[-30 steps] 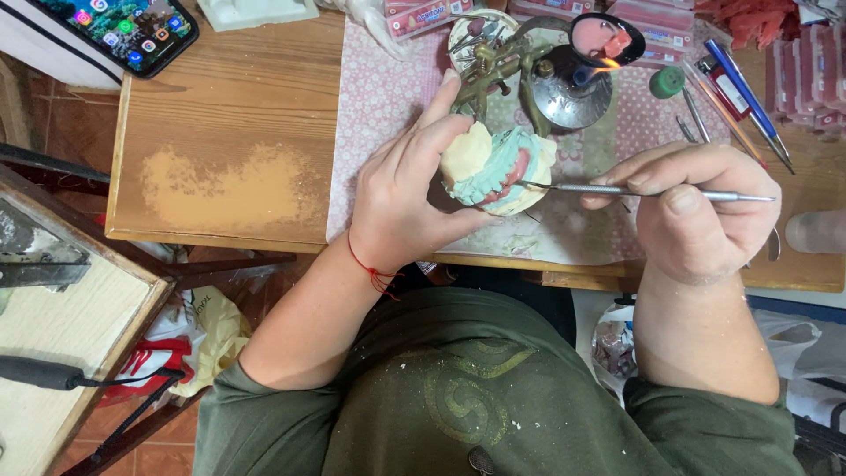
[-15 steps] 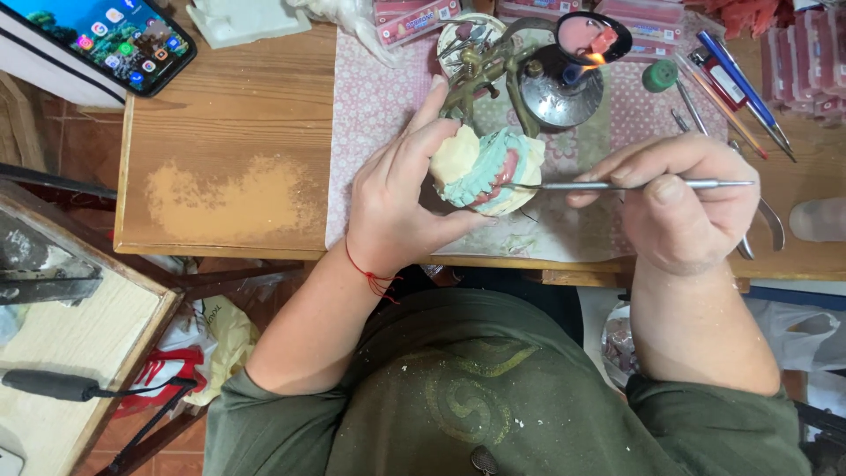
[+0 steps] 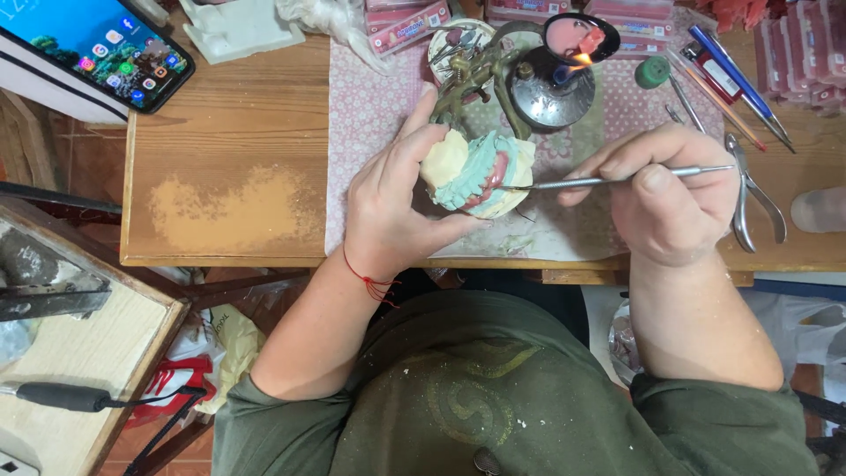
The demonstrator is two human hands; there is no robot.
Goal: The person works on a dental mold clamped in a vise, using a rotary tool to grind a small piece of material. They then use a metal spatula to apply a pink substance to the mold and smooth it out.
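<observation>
My left hand (image 3: 397, 198) grips a dental cast (image 3: 471, 172): cream plaster with a teal base and pink wax gums, held just above the patterned mat (image 3: 370, 106). My right hand (image 3: 665, 198) pinches a thin metal carving tool (image 3: 608, 181) like a pen. Its tip touches the pink wax on the cast's right side. A red thread bracelet circles my left wrist.
A small burner (image 3: 551, 88) with a lit flame stands right behind the cast, beside a brass articulator (image 3: 467, 75). Metal pliers (image 3: 749, 198), pens and a green cap lie at the right. A phone (image 3: 97, 48) rests far left on the wooden bench (image 3: 229, 159), near a sandy dust patch.
My right hand and the tool have shifted slightly, with the tip staying on the wax. The cast has tilted a little in my left hand.
</observation>
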